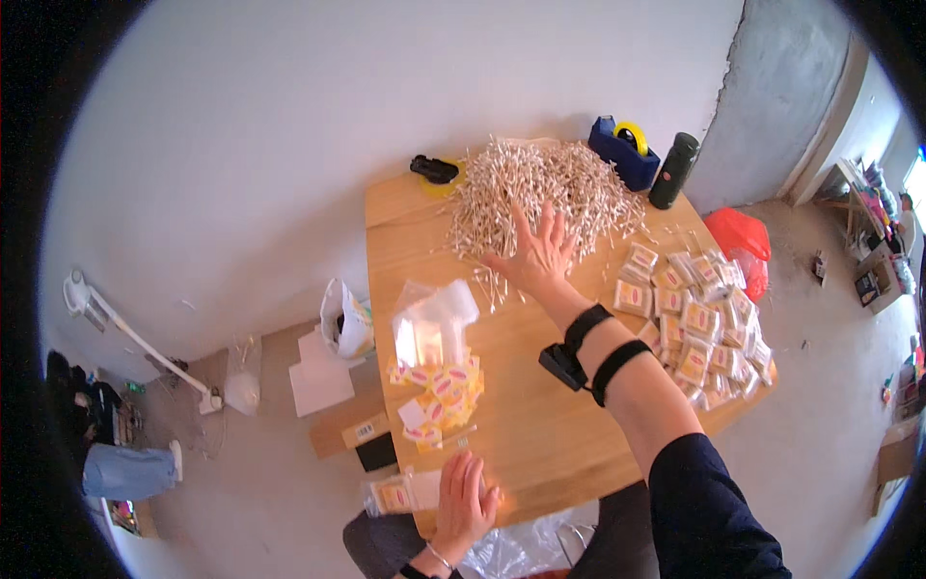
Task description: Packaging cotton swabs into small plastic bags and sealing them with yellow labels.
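Observation:
My right hand (540,256) reaches out over the near edge of a big heap of cotton swabs (540,183), its fingers spread and nothing held. Low on the table, at the front edge, is my left hand (465,507). Its fingers are extended side by side, with the thumb apart. Just left of it lies a clear plastic bag with a yellow-and-white card (394,496), its edge reaching to the hand; whether the palm presses on it is hidden. Loose yellow-and-white cards (449,391) lie farther up, below a stack of clear plastic bags (439,318).
Filled swab packs (699,323) are piled at the wooden table's (540,415) right side. Along the back stand a blue tape dispenser (622,159), a dark green bottle (674,172) and a black-handled tape roll (436,174). A red plastic bag (739,236) sits beyond the right edge.

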The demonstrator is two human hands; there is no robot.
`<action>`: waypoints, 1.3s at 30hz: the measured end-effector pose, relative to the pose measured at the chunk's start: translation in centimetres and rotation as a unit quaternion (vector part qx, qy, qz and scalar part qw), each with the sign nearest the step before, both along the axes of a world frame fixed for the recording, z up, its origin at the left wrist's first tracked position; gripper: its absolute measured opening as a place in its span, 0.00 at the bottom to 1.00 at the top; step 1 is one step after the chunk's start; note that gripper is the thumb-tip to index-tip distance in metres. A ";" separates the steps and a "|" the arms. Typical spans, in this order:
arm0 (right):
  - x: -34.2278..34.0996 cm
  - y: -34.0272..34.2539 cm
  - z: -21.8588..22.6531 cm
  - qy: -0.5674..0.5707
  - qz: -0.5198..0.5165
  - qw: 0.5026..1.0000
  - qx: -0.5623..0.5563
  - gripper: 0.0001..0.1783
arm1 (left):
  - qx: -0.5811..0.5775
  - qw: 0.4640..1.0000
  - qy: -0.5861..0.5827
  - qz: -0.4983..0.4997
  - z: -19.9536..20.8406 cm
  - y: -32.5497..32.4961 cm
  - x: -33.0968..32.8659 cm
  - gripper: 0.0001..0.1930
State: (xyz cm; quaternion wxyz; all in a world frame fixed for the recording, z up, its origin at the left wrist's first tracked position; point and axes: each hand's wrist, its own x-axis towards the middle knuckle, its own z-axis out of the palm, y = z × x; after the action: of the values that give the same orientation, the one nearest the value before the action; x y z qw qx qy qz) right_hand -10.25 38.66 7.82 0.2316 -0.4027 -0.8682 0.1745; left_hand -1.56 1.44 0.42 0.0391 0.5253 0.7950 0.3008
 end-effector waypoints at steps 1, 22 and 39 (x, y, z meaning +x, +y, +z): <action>-1.1 1.7 0.4 -0.040 -0.001 0.999 0.012 0.58 | 0.001 1.000 0.007 -0.004 -0.3 0.2 -0.1 0.30; 3.3 2.3 -2.1 -0.030 0.033 0.993 0.107 0.37 | -0.019 1.000 0.016 -0.012 0.1 0.9 0.2 0.28; 16.9 -12.9 -4.9 -0.051 0.144 0.983 0.105 0.39 | -0.007 0.999 0.033 0.009 0.4 1.0 0.4 0.26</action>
State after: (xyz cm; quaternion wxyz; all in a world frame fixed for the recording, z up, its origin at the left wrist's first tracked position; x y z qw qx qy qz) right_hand 6.64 25.79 2.90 0.2003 -0.2554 -0.9412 0.0934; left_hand -1.15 2.39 0.79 0.0135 0.5273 0.8026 0.2784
